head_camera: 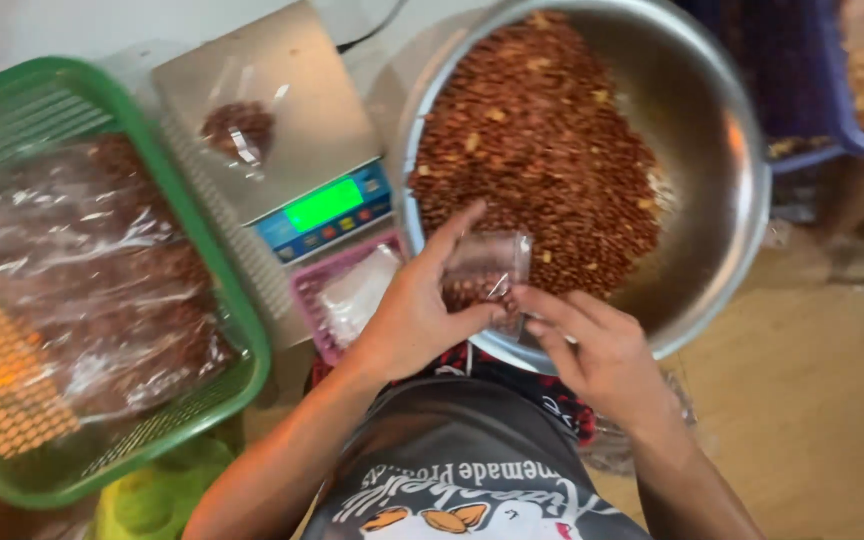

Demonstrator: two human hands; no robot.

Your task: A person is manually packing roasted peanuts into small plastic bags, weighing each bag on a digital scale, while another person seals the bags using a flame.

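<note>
Both hands meet at the near rim of the one steel bowl, which is heaped with red-brown nuts. The left hand is partly closed, thumb and fingers pinching the left side of a small clear bag that already has some nuts in its bottom; its forefinger sticks up toward the bowl's pile. The right hand is loosely curled, its fingertips touching the bag's right lower edge, so the bag is held between the two hands just over the bowl's front edge. Left of the bowl stands one scale with a lit green display, and one small filled bag lies on its plate. Between the scale and the left hand sits one pink tray with clear empty bags in it. Farther left of the bowl is one green basket holding several filled bags, too bunched to count. Right of the bowl, one blue crate is partly visible.
</note>
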